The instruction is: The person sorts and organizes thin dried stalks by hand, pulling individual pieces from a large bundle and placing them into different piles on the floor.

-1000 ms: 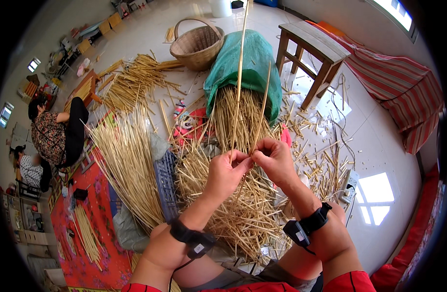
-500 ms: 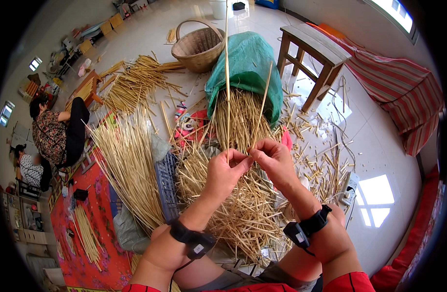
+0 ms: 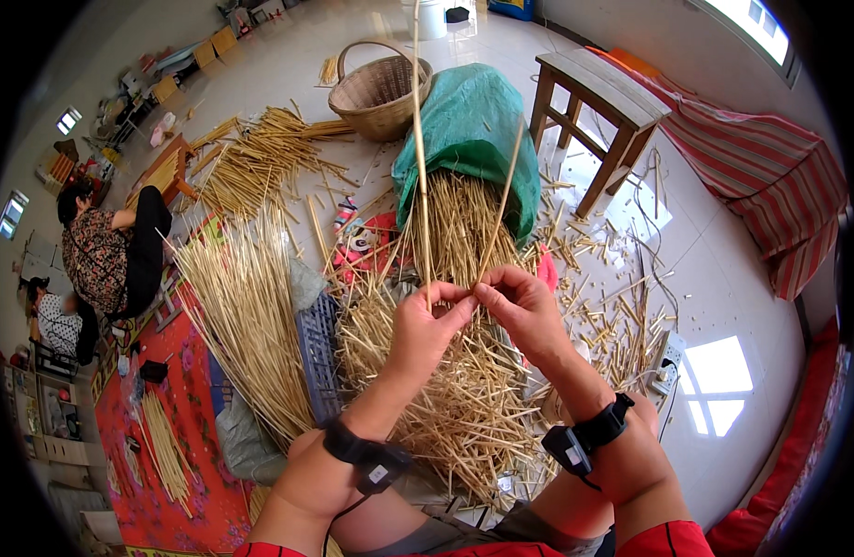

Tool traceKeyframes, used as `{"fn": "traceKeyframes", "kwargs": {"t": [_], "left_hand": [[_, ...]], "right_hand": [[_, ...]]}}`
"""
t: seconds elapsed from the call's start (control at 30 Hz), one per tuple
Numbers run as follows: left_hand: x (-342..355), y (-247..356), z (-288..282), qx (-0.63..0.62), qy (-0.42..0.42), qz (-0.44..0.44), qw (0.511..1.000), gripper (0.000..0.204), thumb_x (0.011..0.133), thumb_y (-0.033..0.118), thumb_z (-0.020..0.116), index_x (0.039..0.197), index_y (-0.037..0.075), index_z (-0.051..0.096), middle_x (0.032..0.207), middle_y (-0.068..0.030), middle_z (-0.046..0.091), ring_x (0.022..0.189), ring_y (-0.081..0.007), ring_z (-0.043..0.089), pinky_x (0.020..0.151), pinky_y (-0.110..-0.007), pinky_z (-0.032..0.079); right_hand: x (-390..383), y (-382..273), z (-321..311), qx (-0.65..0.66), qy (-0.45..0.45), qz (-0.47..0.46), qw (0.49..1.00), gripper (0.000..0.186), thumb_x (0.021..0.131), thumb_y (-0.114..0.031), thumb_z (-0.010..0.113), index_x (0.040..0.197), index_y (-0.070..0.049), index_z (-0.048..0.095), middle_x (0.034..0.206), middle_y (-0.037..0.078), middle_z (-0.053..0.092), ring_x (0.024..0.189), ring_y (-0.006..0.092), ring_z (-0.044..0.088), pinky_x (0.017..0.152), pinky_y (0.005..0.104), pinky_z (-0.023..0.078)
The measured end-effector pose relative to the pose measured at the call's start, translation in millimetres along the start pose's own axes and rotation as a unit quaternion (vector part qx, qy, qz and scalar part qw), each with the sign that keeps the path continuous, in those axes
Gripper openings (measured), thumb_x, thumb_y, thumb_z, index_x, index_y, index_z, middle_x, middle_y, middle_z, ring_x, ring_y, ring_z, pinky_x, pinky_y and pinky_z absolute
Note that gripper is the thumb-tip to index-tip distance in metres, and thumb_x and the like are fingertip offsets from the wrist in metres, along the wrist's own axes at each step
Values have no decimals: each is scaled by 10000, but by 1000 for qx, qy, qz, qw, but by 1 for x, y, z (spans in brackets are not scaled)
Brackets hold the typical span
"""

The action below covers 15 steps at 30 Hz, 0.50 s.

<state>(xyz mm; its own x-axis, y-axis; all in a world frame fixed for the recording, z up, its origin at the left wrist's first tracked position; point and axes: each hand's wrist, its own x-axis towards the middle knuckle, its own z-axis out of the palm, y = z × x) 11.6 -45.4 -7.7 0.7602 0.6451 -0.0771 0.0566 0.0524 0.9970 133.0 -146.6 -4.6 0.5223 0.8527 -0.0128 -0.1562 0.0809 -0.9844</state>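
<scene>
Pale floor tiles ran under everything, littered with cut straw.

From my remote seat I saw the left hand pinched shut on a long stalk that rose almost straight up toward twelve o'clock, past the basket. The right hand sat just beside it, fingertips touching the left's, and gripped a second, shorter stalk that leaned toward one o'clock. Both stalks met at the fingertips, so I judged the hands kept them close to work the two lower ends together; what happened between the fingers I could not tell. Each wrist wore a black band.

Directly beneath the hands lay a tangled straw pile, within easy reach on the lap side. At twelve o'clock from the hands a green sack lay tipped on its side with more stalks spilling out of its mouth toward me. Beyond it, at eleven, stood a wicker basket; at one o'clock, a wooden stool. At nine o'clock a neat sheaf lay fanned on the floor, beside a dark crate. Farther out at nine, another person sat on the floor, well apart. At three o'clock a striped cloth covered something low.
</scene>
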Motion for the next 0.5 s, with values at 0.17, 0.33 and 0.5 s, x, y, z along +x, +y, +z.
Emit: {"fn": "traceKeyframes", "kwargs": {"t": [0.17, 0.33, 0.5], "left_hand": [[4, 24, -7, -33, 12, 10, 999, 148, 859, 94, 609, 946, -26, 618, 811, -9, 620, 726, -59, 558, 655, -188, 445], [6, 14, -14, -40, -27, 21, 999, 160, 857, 102, 609, 947, -29, 626, 784, -20, 625, 697, -64, 564, 627, -199, 458], [5, 19, -21, -44, -56, 28, 997, 135, 859, 87, 596, 932, -23, 622, 812, -31, 624, 714, -76, 565, 649, -214, 455]], "right_hand": [[-2, -1, 3, 24, -64, 17, 998, 127, 921, -144, 538, 946, -20, 537, 824, 0, 587, 726, 58, 544, 638, 188, 441], [-5, 2, 12, 11, -102, 48, 994, 146, 925, -168, 538, 930, -22, 549, 813, -13, 580, 693, 49, 531, 622, 188, 438], [-10, -1, 20, 78, -105, 72, 989, 131, 901, -162, 579, 930, -37, 551, 799, -21, 575, 682, 38, 520, 612, 179, 429]]}}
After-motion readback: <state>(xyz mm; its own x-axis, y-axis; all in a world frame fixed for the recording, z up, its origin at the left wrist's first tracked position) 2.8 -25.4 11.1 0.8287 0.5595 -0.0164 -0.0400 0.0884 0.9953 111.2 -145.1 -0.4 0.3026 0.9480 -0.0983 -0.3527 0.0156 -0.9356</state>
